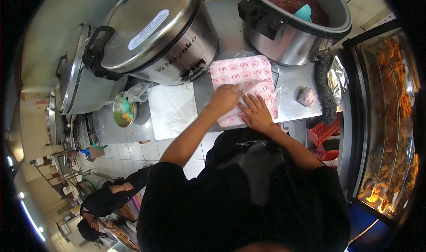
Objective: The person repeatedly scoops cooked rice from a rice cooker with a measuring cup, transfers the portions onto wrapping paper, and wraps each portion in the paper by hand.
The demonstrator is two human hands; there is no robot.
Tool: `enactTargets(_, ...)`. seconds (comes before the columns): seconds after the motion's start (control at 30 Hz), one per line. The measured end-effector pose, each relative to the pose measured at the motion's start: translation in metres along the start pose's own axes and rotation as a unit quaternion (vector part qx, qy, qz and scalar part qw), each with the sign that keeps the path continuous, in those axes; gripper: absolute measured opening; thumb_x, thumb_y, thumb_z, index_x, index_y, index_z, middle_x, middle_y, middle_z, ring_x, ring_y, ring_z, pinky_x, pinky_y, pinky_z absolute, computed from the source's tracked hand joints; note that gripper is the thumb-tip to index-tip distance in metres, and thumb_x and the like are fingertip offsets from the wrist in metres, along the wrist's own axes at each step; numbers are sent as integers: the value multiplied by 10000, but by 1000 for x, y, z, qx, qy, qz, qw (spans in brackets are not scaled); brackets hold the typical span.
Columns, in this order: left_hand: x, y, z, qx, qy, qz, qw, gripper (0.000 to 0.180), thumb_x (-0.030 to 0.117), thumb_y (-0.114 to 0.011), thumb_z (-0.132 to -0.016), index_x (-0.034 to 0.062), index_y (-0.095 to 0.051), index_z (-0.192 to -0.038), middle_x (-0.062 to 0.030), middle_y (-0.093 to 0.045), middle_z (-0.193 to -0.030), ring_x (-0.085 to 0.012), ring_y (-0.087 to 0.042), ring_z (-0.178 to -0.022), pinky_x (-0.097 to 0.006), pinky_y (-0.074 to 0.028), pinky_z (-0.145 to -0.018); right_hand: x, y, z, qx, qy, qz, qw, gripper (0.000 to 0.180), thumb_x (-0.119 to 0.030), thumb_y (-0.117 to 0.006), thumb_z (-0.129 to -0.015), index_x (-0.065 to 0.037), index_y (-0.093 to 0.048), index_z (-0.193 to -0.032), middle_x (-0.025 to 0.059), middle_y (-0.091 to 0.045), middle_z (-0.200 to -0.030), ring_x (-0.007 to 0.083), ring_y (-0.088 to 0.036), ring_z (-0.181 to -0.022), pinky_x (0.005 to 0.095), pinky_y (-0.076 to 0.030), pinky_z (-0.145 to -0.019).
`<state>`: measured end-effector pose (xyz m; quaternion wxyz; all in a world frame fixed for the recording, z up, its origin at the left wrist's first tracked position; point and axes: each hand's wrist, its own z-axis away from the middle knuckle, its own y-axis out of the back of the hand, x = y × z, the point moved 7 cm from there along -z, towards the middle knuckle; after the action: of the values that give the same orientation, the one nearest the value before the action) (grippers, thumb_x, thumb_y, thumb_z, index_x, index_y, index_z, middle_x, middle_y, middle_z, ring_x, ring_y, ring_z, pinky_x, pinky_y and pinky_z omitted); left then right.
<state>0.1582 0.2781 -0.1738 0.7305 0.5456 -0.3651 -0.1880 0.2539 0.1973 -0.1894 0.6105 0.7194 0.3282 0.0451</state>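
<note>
Paper [239, 66] with red print on a pink ground lies on the metal table [293, 107], near its front edge, between a plain white sheet [173, 110] and a small wrapped bundle [307, 96]. In the head view, the only one supplied, the step in hand is judged to be handling this paper: a loose, creased layer stands up beside the fingers, and both hands work at it. The next move appears to call for a steady hold by one hand while the other guides the loose layer; thin paper could slip or wrinkle if pulled unevenly. Left hand [225, 100]: back upward, fingers bent and partly closed, tips at the creased layer; whether they pinch it cannot be told. Right hand [257, 111]: palm down, opened nearly flat with fingers slightly spread, resting on the paper and gripping nothing visible. The left forearm slants up and rightward, the right forearm up and leftward, so that the hands converge, the left slightly farther from the body. Both wrists appear nearly straight.
</note>
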Motion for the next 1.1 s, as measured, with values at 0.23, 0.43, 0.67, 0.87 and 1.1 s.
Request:
enactTargets(0.23, 25, -40, 40, 136, 108, 66, 983, 570, 212, -541, -866, -88, -424, -1336, -270, -443, -1390, -361, -393, -1338, -428, -252, -1145, 10, -6, -3, 35, -12, -7, 999, 403, -269, -623, -822, -43, -590, -1154, 167, -525, -1272, 337, -444, -1249, 527, -246, -1113)
enactTargets(0.43, 40, -48, 61, 166, 85, 35, 982, 667, 254, -575, -865, -65, -342, -1402, -245, -293, -1494, -362, -252, -1409, -483, -203, -1151, -2, 28, -12, -8, 37, 58, 998, 500, -186, -632, -794, -50, -530, -1264, 122, -561, -1258, 279, -485, -1222, 510, -249, -1111)
enactTargets(0.67, 0, -69, 115, 251, 105, 21, 962, 344, 173, -599, -871, 26, -584, -1181, -145, -576, -1233, -303, -584, -1097, -418, -470, -928, 52, 2, 9, -30, 8, 62, 998, 384, -141, -609, -817, -84, -599, -1197, 25, -648, -1099, 215, -564, -1102, 491, -292, -1087)
enactTargets(0.87, -43, -39, 65, 44, 333, 163, 928, 307, 200, -706, -797, 63, -586, -1044, -156, -663, -1028, -351, -631, -977, -445, -510, -809, 92, -11, -36, -149, -148, -55, 976, 357, -143, -645, -813, -89, -525, -1145, 157, -652, -907, 309, -595, -1011, 485, -403, -962)
enactTargets(1.1, -74, -27, -7, -29, 145, 27, 989, 518, 202, -840, -625, 32, -581, -1040, -191, -661, -954, -356, -643, -933, -455, -512, -788, 71, -21, -93, -152, -20, 142, 978, 203, -107, -663, -753, -64, -642, -951, 145, -683, -879, 323, -661, -917, 444, -530, -791)
